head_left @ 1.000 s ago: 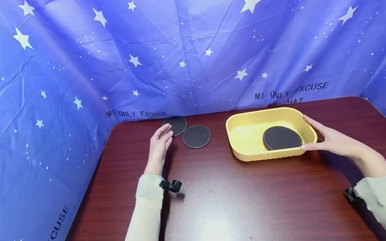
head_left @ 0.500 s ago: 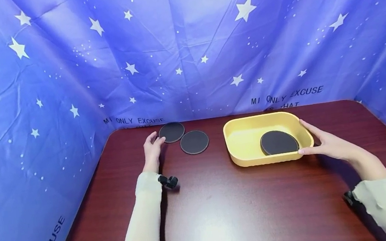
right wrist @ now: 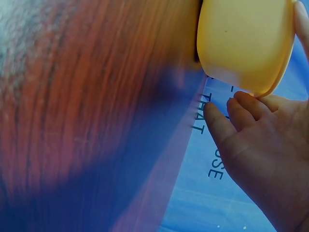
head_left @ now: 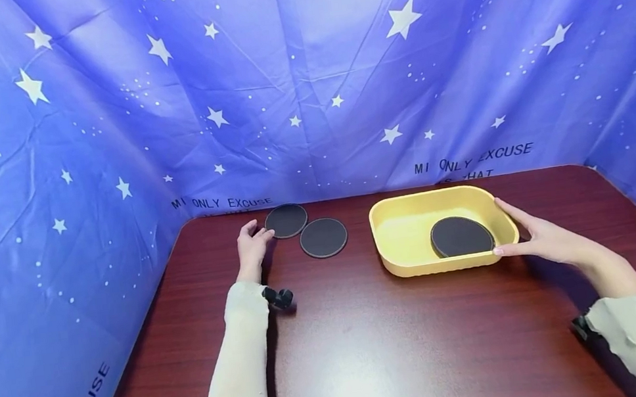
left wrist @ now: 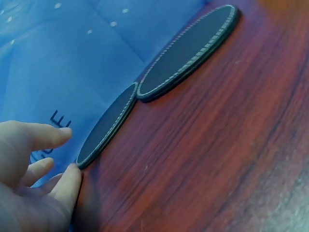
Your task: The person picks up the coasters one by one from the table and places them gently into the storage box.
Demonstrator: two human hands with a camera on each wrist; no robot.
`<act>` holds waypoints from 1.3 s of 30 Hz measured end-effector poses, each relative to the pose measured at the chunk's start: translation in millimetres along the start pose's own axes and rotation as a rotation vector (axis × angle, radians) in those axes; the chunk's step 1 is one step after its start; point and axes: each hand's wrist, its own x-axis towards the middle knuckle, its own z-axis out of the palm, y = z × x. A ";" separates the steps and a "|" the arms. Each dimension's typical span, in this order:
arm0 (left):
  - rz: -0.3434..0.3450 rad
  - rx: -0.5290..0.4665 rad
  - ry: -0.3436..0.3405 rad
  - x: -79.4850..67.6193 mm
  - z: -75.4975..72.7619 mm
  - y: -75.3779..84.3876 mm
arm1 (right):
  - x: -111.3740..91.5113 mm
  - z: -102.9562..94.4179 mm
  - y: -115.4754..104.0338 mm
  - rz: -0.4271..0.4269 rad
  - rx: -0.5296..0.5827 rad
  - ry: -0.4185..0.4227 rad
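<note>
Two round black coasters with stitched rims lie flat on the table. My left hand (head_left: 252, 247) is at the left edge of the back coaster (head_left: 286, 221). In the left wrist view a fingertip (left wrist: 74, 169) touches that coaster's edge, while the other fingers are spread apart from it. Right beside it lies the front coaster (head_left: 323, 237). A yellow rectangular basin (head_left: 404, 269) stands to the right, with another black coaster (head_left: 461, 236) inside, tilted against its near right wall. My right hand (head_left: 550, 241) holds the basin's right end between thumb and index finger.
A dark red wood-grain table (head_left: 418, 338) carries everything. Blue star-printed cloth (head_left: 303, 81) hangs along its back and sides. Black clips are fixed at both cuffs, the left one being a black wrist mount (head_left: 278, 298).
My left hand has drawn back leftward from over the back coaster to its left edge. The right hand keeps its hold on the basin. The head view has tilted slightly.
</note>
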 end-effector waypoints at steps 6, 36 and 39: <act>0.048 0.329 0.014 2.6 8.4 1.9 | 3.0 -0.4 -0.3 -0.001 0.005 -0.011; 0.025 0.662 0.046 -8.7 19.6 6.7 | -2.1 3.4 1.7 -0.023 0.005 -0.019; 0.038 0.630 0.049 -7.4 11.1 9.4 | -0.7 2.5 1.7 -0.019 -0.008 -0.006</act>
